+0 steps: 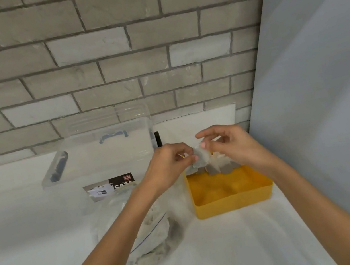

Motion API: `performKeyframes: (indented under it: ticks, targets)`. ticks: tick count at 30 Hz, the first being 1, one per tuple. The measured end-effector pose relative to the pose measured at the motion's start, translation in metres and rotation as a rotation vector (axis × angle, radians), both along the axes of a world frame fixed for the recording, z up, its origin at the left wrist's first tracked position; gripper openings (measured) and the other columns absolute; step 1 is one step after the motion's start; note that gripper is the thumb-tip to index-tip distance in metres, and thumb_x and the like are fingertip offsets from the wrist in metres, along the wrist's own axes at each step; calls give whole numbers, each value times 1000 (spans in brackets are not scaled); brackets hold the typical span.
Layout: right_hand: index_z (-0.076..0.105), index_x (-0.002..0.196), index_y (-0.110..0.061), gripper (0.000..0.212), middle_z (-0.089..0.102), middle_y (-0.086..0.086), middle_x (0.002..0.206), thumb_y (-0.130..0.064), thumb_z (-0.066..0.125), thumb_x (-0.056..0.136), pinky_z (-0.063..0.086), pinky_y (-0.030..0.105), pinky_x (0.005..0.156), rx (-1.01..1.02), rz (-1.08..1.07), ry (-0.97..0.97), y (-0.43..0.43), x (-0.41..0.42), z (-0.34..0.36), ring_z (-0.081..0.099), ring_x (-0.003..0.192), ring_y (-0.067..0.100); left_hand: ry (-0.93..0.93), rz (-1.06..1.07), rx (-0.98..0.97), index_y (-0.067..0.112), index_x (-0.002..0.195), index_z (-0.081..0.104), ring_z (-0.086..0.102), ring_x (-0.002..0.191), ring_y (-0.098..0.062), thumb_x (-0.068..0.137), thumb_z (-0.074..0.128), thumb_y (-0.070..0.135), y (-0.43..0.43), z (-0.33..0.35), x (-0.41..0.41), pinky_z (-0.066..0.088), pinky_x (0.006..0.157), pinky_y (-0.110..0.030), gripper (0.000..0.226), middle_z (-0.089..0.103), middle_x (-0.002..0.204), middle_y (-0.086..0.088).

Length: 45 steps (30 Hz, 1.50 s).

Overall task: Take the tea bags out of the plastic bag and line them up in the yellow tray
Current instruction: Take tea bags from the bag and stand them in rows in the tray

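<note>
**Brick wall over counter**

The brick wall is grey with darker mortar and some paler bricks. At the right a smooth blue-grey panel stands against it. The counter below is white, lit softly and evenly.

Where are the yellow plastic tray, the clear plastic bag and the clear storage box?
Yellow plastic tray (233, 201): head view, front wall.
Clear plastic bag (155, 240): head view, bulging middle.
Clear storage box (104, 161): head view, top.
</note>
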State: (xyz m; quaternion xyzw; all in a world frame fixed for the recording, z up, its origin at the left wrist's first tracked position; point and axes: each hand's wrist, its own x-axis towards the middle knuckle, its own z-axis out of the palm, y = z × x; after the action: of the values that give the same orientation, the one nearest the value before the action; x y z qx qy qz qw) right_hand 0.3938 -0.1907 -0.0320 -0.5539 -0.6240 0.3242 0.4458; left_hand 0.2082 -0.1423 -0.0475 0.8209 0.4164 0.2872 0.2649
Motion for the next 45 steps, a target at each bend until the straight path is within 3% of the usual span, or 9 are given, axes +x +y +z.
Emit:
performKeyframes:
  ticks: [6,11,14,19,25,28,33,37,45]
  targets:
    - [75,90,-21,11,71,-12,85,-14,71,83,47,9,73,66,32,-186,24,26,-1,65,82,-2,-58,-44,-39,12,99,75,60,74,11,88,66,12,14,-6,30,42,73,-3,14,69,86,9]
    - [74,95,-17,16,69,-4,87,-6,65,86,50,17,80,-20,-11,-260,41,47,-17,64,87,6,-24,103,-104,21,119,62,64,83,-15,93,61,18,32,-18,41,48,85,-23,27,68,87,-3]
    - [73,95,-15,21,68,0,89,0,60,87,52,23,83,-78,1,-340,48,53,-33,63,88,11,118,145,-139,16,108,68,62,93,-16,93,60,18,42,-27,48,48,85,-25,17,68,101,-4]
    - [72,93,-14,18,68,1,94,-3,59,89,38,4,65,-128,-13,-455,58,55,-55,55,79,3,356,167,-130,19,98,72,61,100,-19,90,59,18,50,-42,57,50,91,-37,15,67,109,0]
    - [67,96,-16,16,66,6,104,-8,54,93,41,19,69,-203,13,-480,68,51,-75,56,89,14,627,190,-26,22,102,65,56,106,-22,94,56,21,61,-60,59,32,98,-42,12,64,109,1]
    - [63,92,-22,17,64,3,104,-10,51,95,41,18,62,-223,34,-497,74,46,-81,56,89,15,754,186,73,20,108,63,56,107,-24,96,51,17,66,-66,60,32,99,-40,17,64,113,-2]
    - [65,98,-16,18,65,5,110,-7,49,96,48,26,82,-236,72,-551,83,31,-85,59,100,20,878,225,288,14,110,62,53,106,-25,94,49,10,71,-79,64,40,89,-37,21,56,113,-8]
    - [66,106,-11,22,65,5,113,-4,47,95,49,30,90,-213,101,-591,90,20,-87,59,104,21,869,262,303,9,111,60,51,105,-26,92,51,4,73,-88,66,44,84,-35,22,49,117,-10]
    - [61,95,-11,15,65,9,101,-3,48,93,54,37,82,-143,12,-597,100,10,-95,60,90,22,734,283,253,4,117,59,49,107,-24,91,53,-3,76,-95,63,50,83,-30,28,44,122,-12]
